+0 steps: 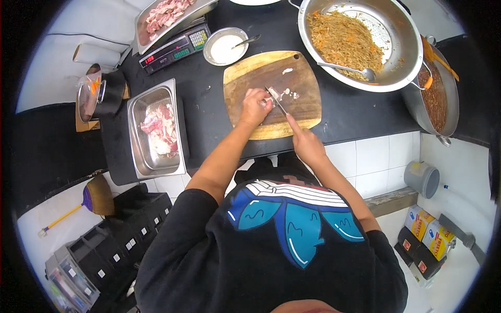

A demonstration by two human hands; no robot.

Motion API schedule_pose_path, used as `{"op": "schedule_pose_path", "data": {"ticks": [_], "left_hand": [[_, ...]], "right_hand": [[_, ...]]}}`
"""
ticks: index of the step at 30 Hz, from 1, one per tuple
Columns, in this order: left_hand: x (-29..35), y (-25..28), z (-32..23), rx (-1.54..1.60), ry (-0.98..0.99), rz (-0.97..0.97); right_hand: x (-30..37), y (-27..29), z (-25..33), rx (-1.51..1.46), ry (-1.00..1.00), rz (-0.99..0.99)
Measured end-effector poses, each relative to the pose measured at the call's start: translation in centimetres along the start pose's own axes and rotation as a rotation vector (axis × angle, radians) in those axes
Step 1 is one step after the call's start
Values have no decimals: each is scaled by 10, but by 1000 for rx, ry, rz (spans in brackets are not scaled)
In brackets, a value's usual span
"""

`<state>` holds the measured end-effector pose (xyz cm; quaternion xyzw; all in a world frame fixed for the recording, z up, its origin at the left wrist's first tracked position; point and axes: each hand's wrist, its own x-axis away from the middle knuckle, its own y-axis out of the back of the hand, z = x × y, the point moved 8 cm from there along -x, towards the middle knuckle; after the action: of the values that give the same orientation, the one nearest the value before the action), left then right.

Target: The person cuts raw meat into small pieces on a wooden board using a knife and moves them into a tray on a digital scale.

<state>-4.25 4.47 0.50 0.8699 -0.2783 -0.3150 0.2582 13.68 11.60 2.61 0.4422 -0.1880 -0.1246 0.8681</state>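
Observation:
A wooden cutting board with pale edges and a dark middle lies in front of me. My left hand presses on it with fingers curled over a small piece of pale, fatty meat, mostly hidden under the fingers. My right hand is wrapped round the handle of a knife. Its blade slants up and left across the board, right beside my left fingertips. Small whitish scraps lie to the right of the blade, and another pale bit sits farther up the board.
Left of the board stands a steel pan with raw meat. A digital scale bears a meat tray. Beyond the board are a bowl of white powder with a spoon, and a large basin of noodles. A pot stands far right.

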Motion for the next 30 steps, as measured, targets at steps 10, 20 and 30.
{"op": "schedule_pose_path", "data": {"ticks": [10, 20, 30], "left_hand": [[1, -2, 0, -51, -10, -36], [2, -8, -1, -26, -20, 11], [4, 14, 13, 197, 105, -97]], "right_hand": [[0, -6, -9, 41, 0, 49], [-72, -26, 6, 84, 24, -9], [-3, -2, -20, -37, 16, 34]]}}
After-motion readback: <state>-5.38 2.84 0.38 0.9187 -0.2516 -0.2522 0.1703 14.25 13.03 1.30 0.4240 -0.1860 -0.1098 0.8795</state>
